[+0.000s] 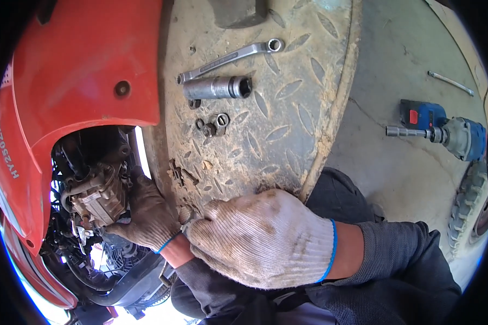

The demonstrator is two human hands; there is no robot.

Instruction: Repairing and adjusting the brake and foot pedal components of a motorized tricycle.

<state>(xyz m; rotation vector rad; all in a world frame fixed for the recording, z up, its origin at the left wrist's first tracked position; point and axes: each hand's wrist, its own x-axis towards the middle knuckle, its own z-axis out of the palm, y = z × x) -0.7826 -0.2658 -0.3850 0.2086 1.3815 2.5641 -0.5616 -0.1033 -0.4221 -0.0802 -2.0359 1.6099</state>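
My left hand (149, 214), in a dirty knit glove, reaches into the opening under the red bodywork. Its thumb and fingers close round the side of a greyish-brown metal engine part (97, 203); some fingertips are hidden behind it. Closed over the lower end of the tread-patterned metal plate is my right hand (263, 238), in a lighter glove with a blue cuff. A small roundish metal piece (185, 213) shows at its fingers, too little to name. On the plate lie a ring spanner (228, 59), a long socket (217, 87) and several small nuts or fittings (214, 124).
Red bodywork (92, 70) borders the plate (287, 124) on the left. Dark hoses and a finned fan-like part sit below the engine part. On the floor at right lie a blue cordless impact wrench (444, 130) with a socket and a metal bar (451, 83), near a tyre (469, 203).
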